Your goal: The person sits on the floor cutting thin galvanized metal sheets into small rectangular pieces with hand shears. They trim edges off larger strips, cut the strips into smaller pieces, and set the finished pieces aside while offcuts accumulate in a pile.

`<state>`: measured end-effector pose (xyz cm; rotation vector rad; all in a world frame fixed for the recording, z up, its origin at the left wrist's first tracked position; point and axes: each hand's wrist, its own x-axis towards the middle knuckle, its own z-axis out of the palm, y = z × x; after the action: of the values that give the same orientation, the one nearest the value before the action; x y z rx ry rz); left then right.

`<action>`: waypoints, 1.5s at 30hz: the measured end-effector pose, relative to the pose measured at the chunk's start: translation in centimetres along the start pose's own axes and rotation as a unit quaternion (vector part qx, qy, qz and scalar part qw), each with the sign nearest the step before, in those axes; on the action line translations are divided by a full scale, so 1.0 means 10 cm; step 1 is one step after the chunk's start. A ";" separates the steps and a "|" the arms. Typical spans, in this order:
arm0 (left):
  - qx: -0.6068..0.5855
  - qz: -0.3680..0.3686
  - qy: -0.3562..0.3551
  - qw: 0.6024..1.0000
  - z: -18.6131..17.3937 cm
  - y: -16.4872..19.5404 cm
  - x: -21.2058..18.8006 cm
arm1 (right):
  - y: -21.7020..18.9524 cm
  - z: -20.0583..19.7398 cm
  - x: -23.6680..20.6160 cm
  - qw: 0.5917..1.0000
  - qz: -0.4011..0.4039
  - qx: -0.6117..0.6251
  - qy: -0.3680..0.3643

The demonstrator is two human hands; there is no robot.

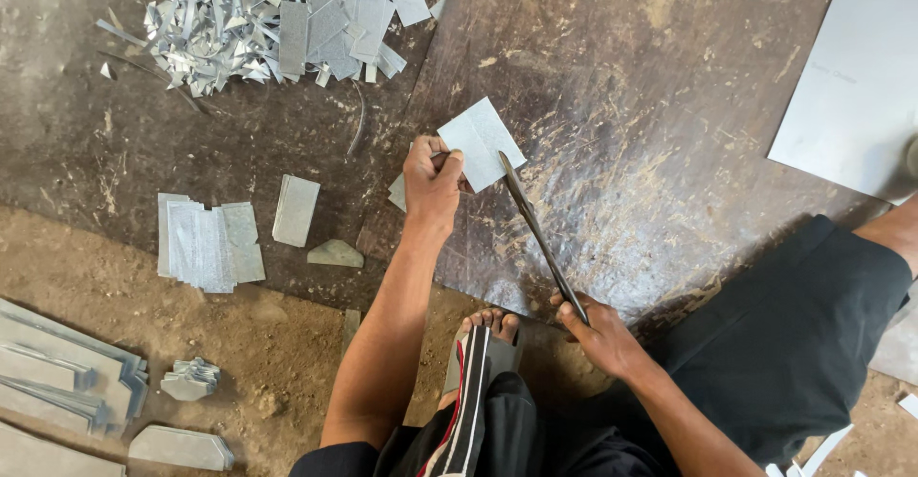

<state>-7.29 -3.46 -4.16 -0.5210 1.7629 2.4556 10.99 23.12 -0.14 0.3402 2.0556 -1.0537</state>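
My left hand pinches a small square piece of sheet metal and holds it against a scratched dark board on the floor. My right hand grips the handle end of long metal shears. The shears' blades point away from me and meet the right edge of the square piece. Another small metal piece lies partly hidden under my left hand. My bare foot rests on the ground between my arms.
A heap of metal strips and offcuts lies at the top left. Stacks of cut rectangles sit left of my arm, with larger stacked plates at the bottom left. A big metal sheet fills the top right.
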 end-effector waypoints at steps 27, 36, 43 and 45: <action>0.016 0.032 -0.018 0.999 0.12 0.13 -0.05 | -0.32 -0.02 -0.05 0.992 -0.039 -0.110 0.053; -0.017 0.028 -0.020 0.999 0.21 0.06 -0.16 | -0.38 -0.02 0.05 0.995 -0.005 -0.064 0.071; -0.032 0.002 -0.023 0.999 0.21 0.14 -0.16 | -0.27 0.00 0.16 0.985 -0.103 -0.097 0.102; -0.031 -0.011 -0.030 0.999 0.24 0.13 -0.19 | -0.29 -0.03 0.21 0.998 -0.024 -0.040 0.034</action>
<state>-6.38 -1.40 -1.67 -0.4632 1.6547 2.4910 7.86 21.30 0.08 0.2897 2.1694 -0.9969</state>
